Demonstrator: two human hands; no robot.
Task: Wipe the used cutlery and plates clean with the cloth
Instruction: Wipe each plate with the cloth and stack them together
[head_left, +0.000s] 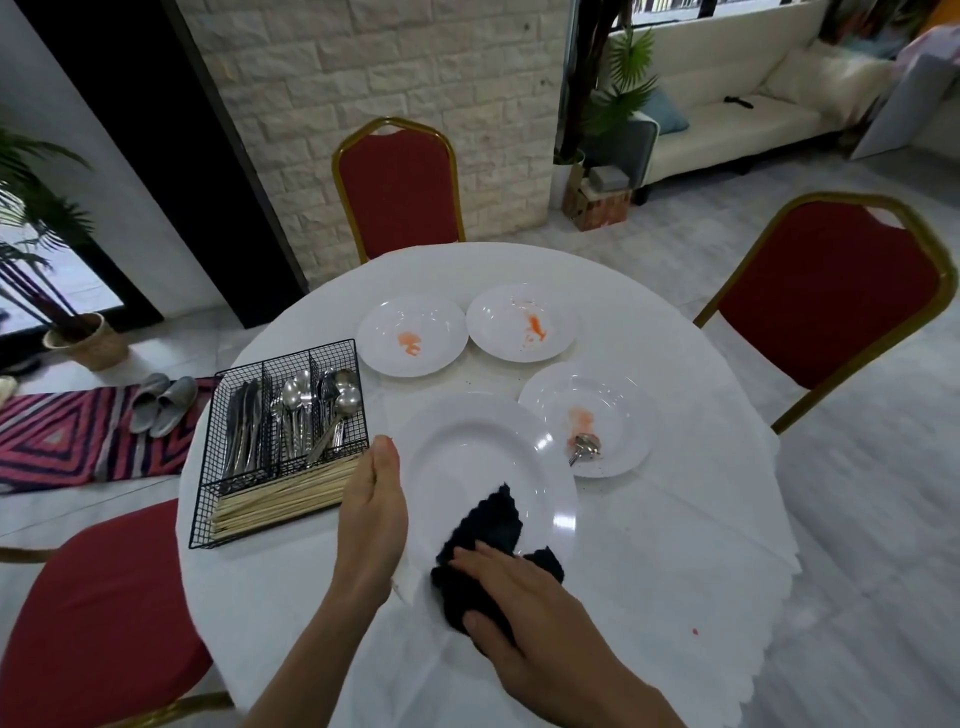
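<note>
A large white plate (467, 457) is tilted up off the table, and my left hand (374, 509) holds it by its left rim. My right hand (524, 608) presses a black cloth (488, 540) flat against the plate's lower face, fingers straight on top of it. Three smaller white plates with orange smears lie beyond: one at the far left (410, 335), one at the far middle (522, 322), and one on the right (587, 415) with a dirty spoon (584, 447) in it.
A black wire caddy (280, 441) on the left holds knives, spoons and chopsticks. The round table (675, 545) has a white cloth. Red chairs stand at the back (400, 187), right (831, 291) and near left (98, 613).
</note>
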